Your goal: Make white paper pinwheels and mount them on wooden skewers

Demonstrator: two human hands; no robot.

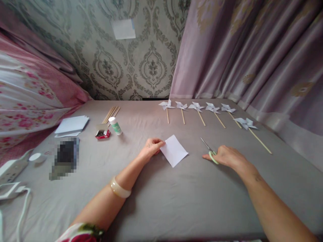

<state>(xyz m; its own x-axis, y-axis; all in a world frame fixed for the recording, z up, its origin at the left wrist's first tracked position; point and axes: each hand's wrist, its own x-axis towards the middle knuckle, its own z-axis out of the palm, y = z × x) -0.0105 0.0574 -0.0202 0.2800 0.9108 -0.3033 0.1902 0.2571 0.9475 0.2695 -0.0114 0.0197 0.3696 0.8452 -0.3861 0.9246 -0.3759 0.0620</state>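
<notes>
My left hand point(150, 149) pinches the near-left corner of a small white paper sheet point(174, 150) that lies on the grey cloth. My right hand point(227, 156) rests over the green handles of a pair of scissors point(208, 148), fingers curled around them, with the blades pointing away to the upper left. A pale bangle point(120, 189) sits on my left wrist.
Several white paper pinwheels on wooden sticks point(199, 112) lie in a row at the back. To the left are a glue bottle point(116, 126), a red box point(102, 134), loose sticks point(111, 114), a paper stack point(72, 126), a tape roll point(36, 158) and a power strip point(11, 168). Curtains hang on the right.
</notes>
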